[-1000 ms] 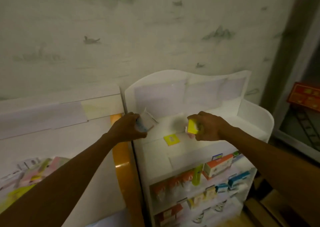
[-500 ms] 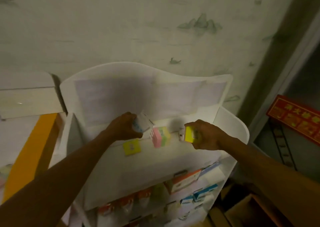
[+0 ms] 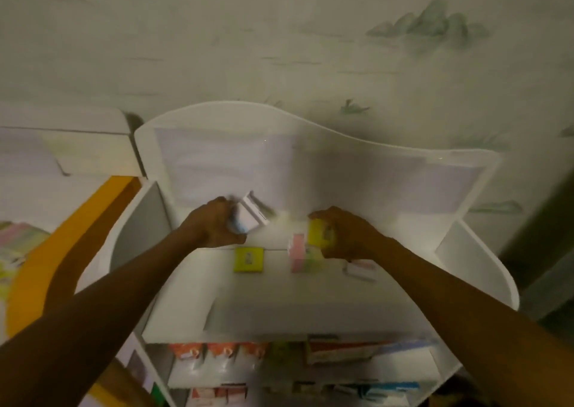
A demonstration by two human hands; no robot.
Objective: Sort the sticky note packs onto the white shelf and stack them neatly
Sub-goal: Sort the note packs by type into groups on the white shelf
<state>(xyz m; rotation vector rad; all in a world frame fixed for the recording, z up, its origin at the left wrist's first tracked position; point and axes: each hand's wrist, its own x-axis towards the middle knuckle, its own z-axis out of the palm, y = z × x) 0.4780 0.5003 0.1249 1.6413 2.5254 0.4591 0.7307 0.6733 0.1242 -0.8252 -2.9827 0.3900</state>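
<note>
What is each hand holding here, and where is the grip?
Left hand grips a white pack by its lower-left end. Right hand holds a yellow pack, fingers wrapped over its right side.

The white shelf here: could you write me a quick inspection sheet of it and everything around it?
Surface: top of the white shelf, mostly bare.
Job's things: yellow-green pack lying flat; pink pack beside it; small white pack further right; white pack in the left hand; yellow pack in the right hand, just above the pink one.
Clutter: boxed goods on the lower tiers, blurred.
Grippers: both hands hold packs over the shelf top.
Cables: nothing seen.
Surroundings: painted wall behind; orange-edged unit to the left; the picture is dim and blurred.
</note>
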